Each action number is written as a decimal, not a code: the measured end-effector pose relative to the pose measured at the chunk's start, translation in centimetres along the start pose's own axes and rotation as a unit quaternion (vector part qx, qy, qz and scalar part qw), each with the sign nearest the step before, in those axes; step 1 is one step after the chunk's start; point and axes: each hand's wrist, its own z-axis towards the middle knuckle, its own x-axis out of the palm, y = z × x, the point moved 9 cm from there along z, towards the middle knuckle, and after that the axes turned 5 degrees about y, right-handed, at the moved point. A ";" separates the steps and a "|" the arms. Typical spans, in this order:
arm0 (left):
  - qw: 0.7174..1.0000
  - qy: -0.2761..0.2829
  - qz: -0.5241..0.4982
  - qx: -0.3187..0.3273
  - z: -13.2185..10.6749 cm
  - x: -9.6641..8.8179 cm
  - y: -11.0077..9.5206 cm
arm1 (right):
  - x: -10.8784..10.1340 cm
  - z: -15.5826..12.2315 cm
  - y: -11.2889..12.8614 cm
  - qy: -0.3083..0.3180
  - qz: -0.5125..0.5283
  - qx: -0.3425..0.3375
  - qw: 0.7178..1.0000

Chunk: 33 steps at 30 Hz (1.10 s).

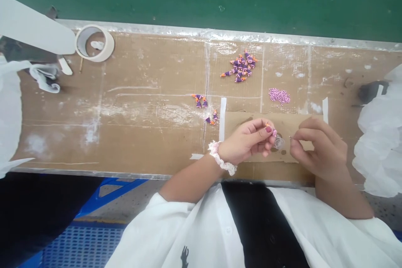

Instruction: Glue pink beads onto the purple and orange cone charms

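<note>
Above cardboard (240, 120), left hand (246, 141) pinches tiny unclear bead (268, 125); right hand (320, 148) pinches needle (292, 137)

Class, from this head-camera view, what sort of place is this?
Probably a handicraft assembly bench in a workshop: a brown cardboard work surface scarred with white marks, a cream roll of masking tape, and small purple-and-orange cone-shaped charms near a heap of tiny pink beads.

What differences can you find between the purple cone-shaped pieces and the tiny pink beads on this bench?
The purple cone-shaped pieces are much larger than the tiny pink beads. The pieces are purple with orange parts, while the beads are plain pink. The pieces lie in three separate clusters, while the beads form one heap. Both lie loose on the brown cardboard.
</note>
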 end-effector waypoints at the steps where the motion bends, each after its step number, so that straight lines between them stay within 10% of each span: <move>1: 1.000 0.002 0.003 -0.007 0.0 0.1 0.3 | 0.1 0.0 0.1 -0.008 0.012 -0.001 1.000; 21: 1.000 -0.011 0.001 -0.030 0.1 0.5 1.0 | 1.8 0.0 0.5 0.019 0.024 0.035 0.999; 33: 0.989 -0.037 0.130 0.064 -0.4 0.5 -0.5 | 1.9 0.1 0.5 0.018 0.040 0.047 0.998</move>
